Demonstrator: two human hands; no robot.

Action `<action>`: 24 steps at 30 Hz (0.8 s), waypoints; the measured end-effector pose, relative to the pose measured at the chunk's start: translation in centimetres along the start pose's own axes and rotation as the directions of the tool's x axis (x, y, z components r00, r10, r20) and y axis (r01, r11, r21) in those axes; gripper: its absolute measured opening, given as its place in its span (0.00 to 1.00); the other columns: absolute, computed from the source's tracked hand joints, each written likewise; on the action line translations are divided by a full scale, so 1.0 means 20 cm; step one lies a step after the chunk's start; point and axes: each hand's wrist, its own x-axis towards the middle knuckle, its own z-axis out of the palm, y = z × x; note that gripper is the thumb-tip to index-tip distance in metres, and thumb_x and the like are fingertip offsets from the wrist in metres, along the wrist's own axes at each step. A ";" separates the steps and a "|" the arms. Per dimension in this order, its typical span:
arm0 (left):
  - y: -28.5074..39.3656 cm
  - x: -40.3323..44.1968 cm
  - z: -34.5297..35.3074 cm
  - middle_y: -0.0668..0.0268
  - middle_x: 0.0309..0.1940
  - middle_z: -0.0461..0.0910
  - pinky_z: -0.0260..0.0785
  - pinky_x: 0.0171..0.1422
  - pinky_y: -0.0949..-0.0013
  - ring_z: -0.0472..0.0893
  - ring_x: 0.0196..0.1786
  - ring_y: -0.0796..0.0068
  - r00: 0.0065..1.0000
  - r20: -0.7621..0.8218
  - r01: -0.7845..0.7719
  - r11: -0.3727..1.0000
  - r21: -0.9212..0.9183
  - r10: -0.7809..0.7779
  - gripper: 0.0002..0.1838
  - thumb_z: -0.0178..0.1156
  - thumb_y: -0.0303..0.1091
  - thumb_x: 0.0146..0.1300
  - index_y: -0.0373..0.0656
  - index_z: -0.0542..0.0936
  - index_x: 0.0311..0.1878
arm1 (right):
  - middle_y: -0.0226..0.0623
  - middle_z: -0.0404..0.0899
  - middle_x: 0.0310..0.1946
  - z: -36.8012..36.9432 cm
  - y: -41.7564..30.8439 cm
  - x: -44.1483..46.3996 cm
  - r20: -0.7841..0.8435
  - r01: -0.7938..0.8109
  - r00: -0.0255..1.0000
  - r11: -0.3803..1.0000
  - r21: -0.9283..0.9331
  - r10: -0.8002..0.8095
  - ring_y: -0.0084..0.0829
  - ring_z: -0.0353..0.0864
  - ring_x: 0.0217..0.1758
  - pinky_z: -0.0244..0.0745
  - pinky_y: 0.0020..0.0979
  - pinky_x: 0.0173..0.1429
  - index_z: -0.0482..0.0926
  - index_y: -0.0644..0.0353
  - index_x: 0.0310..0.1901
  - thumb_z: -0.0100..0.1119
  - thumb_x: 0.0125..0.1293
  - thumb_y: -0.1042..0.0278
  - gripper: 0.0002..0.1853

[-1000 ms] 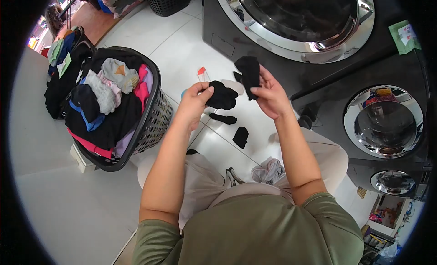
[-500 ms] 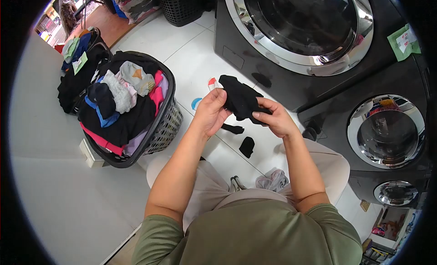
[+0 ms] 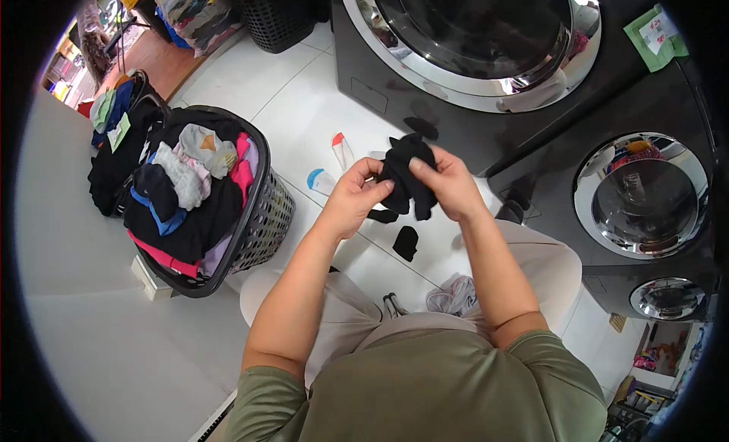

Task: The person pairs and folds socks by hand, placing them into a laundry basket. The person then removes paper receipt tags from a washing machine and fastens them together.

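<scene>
Between my two hands, above the white floor, is a crumpled bunch of black socks [image 3: 408,172]. My left hand [image 3: 355,195] pinches its left side with the thumb on top. My right hand [image 3: 454,185] grips the right side, thumb pressed into the fabric. Loose ends of the cloth hang down between the hands. Below on the floor lie a black sock [image 3: 406,243] and another dark sock [image 3: 383,215], partly covered by the left hand. A white sock with a blue end [image 3: 320,181] and one with a red end [image 3: 342,149] lie beyond my left hand.
A grey laundry basket [image 3: 266,225] heaped with clothes stands at left, with another full basket [image 3: 114,168] behind it. Dark front-loading machines [image 3: 456,115] line the right. A grey-pink cloth [image 3: 452,295] lies between my legs. A dark basket [image 3: 275,24] stands at the back.
The black socks have gone from stretched out sideways to bunched and hanging, with my hands closer together. The view has shifted slightly, revealing more of the blue-ended and red-ended socks.
</scene>
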 end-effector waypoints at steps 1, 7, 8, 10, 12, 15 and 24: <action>0.00 0.01 0.00 0.68 0.39 0.78 0.72 0.49 0.75 0.79 0.41 0.81 0.999 -0.049 0.016 1.000 0.022 -0.015 0.10 0.58 0.25 0.66 0.39 0.73 0.50 | 0.29 0.76 0.25 -0.03 0.03 0.01 -0.012 -0.018 1.000 0.982 0.187 0.021 0.21 0.73 0.23 0.71 0.25 0.34 0.76 0.50 0.57 0.59 0.69 0.62 0.16; -0.02 0.02 -0.06 0.67 0.38 0.79 0.74 0.46 0.74 0.79 0.39 0.80 0.977 -0.202 0.074 0.996 0.042 -0.064 0.09 0.55 0.27 0.68 0.38 0.75 0.49 | 0.28 0.63 0.14 -0.09 0.00 -0.02 0.224 0.032 0.947 0.763 0.645 -0.230 0.18 0.54 0.07 0.50 0.24 0.23 0.71 0.44 0.59 0.48 0.74 0.63 0.14; -0.01 0.02 -0.04 0.67 0.38 0.79 0.74 0.46 0.74 0.79 0.39 0.80 0.978 -0.197 0.083 0.996 0.038 -0.074 0.09 0.56 0.28 0.68 0.38 0.75 0.49 | 0.28 0.63 0.14 -0.10 -0.01 -0.03 0.259 0.075 0.924 0.799 0.597 -0.280 0.18 0.55 0.08 0.51 0.24 0.24 0.71 0.44 0.59 0.49 0.74 0.62 0.14; 0.01 0.01 -0.01 0.67 0.38 0.78 0.75 0.44 0.75 0.79 0.38 0.80 0.976 -0.195 0.106 0.994 0.033 -0.098 0.09 0.57 0.30 0.69 0.38 0.75 0.49 | 0.29 0.65 0.15 -0.10 -0.01 -0.03 0.294 0.165 0.890 0.847 0.505 -0.348 0.18 0.56 0.09 0.53 0.25 0.24 0.70 0.46 0.57 0.51 0.72 0.59 0.14; 0.01 0.00 -0.01 0.67 0.37 0.78 0.75 0.44 0.75 0.79 0.38 0.80 0.979 -0.177 0.107 0.994 0.031 -0.100 0.10 0.58 0.32 0.69 0.37 0.75 0.48 | 0.32 0.69 0.18 -0.08 -0.03 -0.03 0.294 0.254 0.872 0.876 0.411 -0.391 0.19 0.60 0.12 0.56 0.27 0.25 0.68 0.50 0.55 0.53 0.71 0.56 0.15; 0.02 0.00 0.00 0.67 0.37 0.77 0.75 0.45 0.75 0.79 0.39 0.80 0.979 -0.163 0.123 0.992 0.002 -0.121 0.10 0.58 0.33 0.69 0.37 0.75 0.48 | 0.31 0.69 0.21 -0.05 -0.08 -0.03 0.174 0.142 0.951 0.861 0.489 -0.255 0.20 0.61 0.15 0.55 0.25 0.26 0.67 0.51 0.47 0.54 0.71 0.53 0.13; -0.09 -0.03 0.09 0.64 0.44 0.76 0.74 0.55 0.62 0.79 0.48 0.73 0.966 -0.066 0.230 0.946 -0.230 -0.251 0.09 0.56 0.31 0.70 0.38 0.74 0.49 | 0.38 0.74 0.40 0.11 -0.01 0.05 -0.640 0.187 0.760 0.904 0.385 0.115 0.28 0.77 0.38 0.76 0.30 0.43 0.64 0.61 0.55 0.60 0.65 0.72 0.20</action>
